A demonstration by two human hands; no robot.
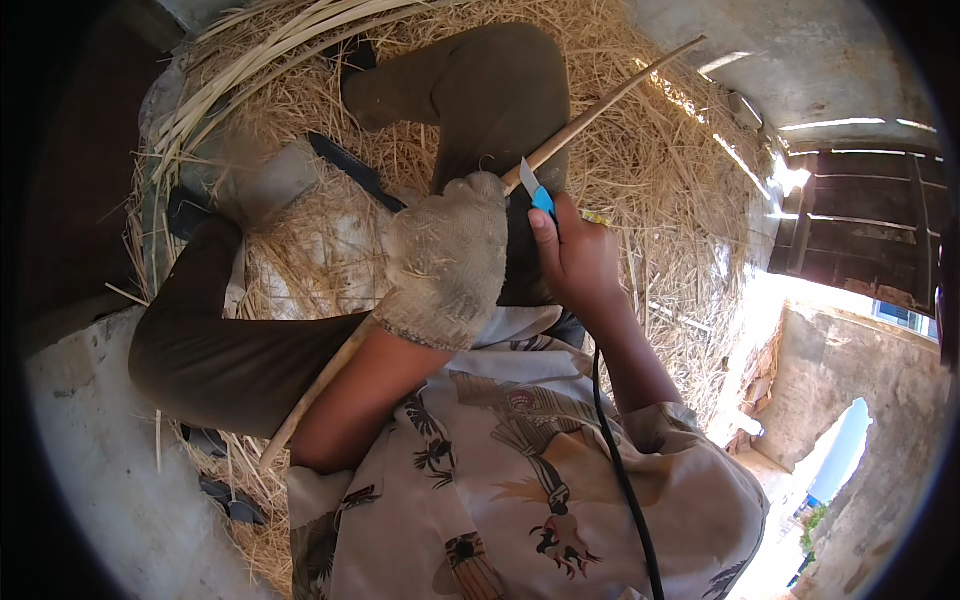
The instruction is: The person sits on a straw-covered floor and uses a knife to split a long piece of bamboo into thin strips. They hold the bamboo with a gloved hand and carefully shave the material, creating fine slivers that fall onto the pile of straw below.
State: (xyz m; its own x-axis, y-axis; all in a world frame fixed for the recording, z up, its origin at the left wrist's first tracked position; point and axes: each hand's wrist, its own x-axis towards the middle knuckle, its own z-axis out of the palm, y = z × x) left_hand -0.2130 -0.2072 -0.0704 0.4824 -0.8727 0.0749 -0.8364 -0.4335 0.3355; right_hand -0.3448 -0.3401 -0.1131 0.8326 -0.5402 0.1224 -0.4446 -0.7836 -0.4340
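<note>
My left hand (450,255), in a dirty knitted work glove, is closed around a long thin wooden stick (605,108). The stick runs slantwise from beside my left forearm, under the glove, up to the far right. My bare right hand (580,252) grips a blue utility knife (541,198), thumb along its handle. Its short pale blade points away from me and lies against the stick, just past the gloved fingers. A thin curled shaving stands up near the glove. Beyond my left hand, a long dark blade (350,168) rests on the straw, one end hidden by the glove.
Shavings and straw-like strips (680,170) cover the floor around my bent legs. Long pale split strips (250,70) lie at the far left. Dark sandals (232,500) sit by the left wall. A black cable (625,480) hangs down over my shirt. Plank shutters (865,220) stand at right.
</note>
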